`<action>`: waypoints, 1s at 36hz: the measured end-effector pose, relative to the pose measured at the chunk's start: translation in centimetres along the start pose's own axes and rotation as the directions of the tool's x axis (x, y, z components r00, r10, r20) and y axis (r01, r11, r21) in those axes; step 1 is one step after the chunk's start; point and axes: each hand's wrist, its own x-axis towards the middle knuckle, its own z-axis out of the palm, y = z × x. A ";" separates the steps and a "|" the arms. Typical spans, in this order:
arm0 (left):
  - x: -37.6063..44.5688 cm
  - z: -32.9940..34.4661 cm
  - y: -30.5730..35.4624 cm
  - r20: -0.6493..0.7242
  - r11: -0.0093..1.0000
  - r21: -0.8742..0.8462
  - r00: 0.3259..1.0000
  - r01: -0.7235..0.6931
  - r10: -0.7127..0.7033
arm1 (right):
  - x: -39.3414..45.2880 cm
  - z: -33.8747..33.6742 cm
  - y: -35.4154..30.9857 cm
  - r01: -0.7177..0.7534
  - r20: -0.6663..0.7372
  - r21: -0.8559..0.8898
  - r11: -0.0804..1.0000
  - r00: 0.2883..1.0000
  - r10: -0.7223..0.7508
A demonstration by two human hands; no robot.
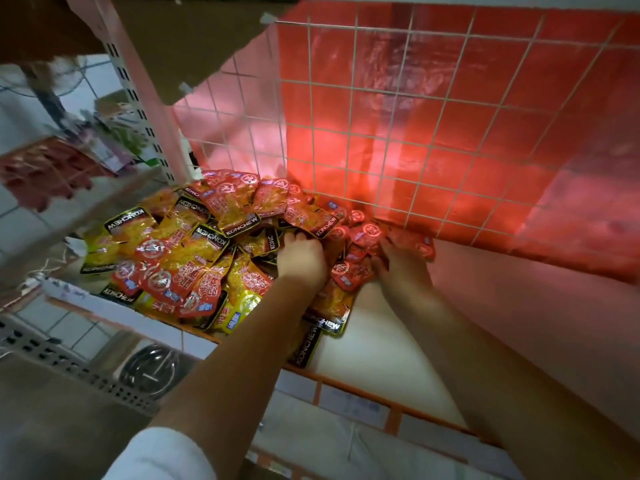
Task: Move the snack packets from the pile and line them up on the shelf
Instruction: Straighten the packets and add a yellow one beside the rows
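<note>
Nearest me, my white sleeve [162, 455] leads up the left forearm to my left hand [302, 258], whose fingers curl into the pile of snack packets [194, 251] at its right edge. My right hand [403, 259] sits just right of it, fingers curled around a few small red packets [363, 237] against the wire grid back [415, 133]. Bare shelf [398, 348] lies right and near, so that hand is closer for lining up. Packets read "KONCHEW".
</note>
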 end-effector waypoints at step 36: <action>-3.3 -0.6 -0.5 0.165 0.932 -0.355 0.986 0.072 -0.013 | -8.4 -4.7 -4.8 -0.437 0.102 0.754 0.490 0.815 0.570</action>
